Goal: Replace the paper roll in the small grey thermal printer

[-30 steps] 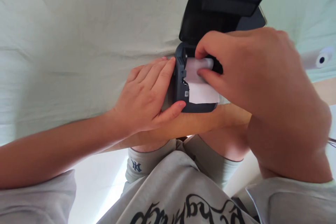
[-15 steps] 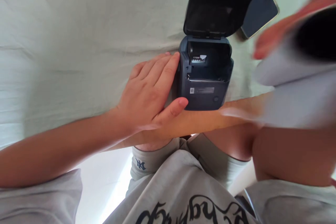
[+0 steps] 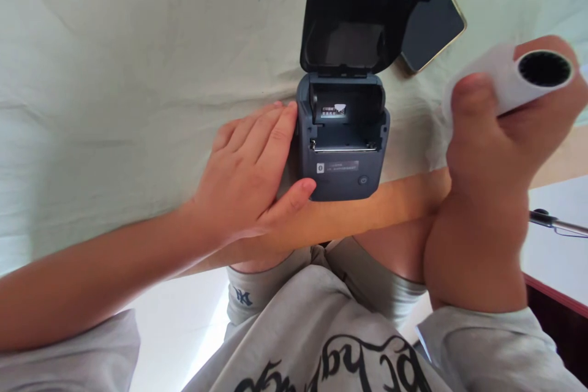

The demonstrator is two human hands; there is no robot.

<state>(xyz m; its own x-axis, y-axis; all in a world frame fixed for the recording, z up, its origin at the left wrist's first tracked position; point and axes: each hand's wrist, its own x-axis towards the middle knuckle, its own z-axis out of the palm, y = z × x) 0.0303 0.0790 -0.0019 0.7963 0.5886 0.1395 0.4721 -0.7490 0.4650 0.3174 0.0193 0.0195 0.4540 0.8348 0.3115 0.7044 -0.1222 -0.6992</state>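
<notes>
A dark blue-grey portable label printer (image 3: 342, 174) lies in front of me with its black lid (image 3: 353, 24) swung up. Its paper bay shows a small printed sticker inside and no roll. My left hand (image 3: 250, 165) rests flat along the printer's left side, fingers stretched out and the thumb at its lower left corner. Off to the right, my right hand (image 3: 500, 128) grips a white paper roll (image 3: 500, 70) with a dark hollow core, held above the surface and apart from the printer.
A dark smartphone (image 3: 434, 27) lies behind the printer, partly covered by the raised lid. A pale green cloth (image 3: 138, 73) covers the table, with a wooden edge (image 3: 399, 208) along the front. At the right below the edge is a thin metal rod (image 3: 565, 226).
My right hand has turned and come more fully into view with the paper roll, which now shows its hollow end clearly. The view has shifted slightly; my left hand stays on the printer.
</notes>
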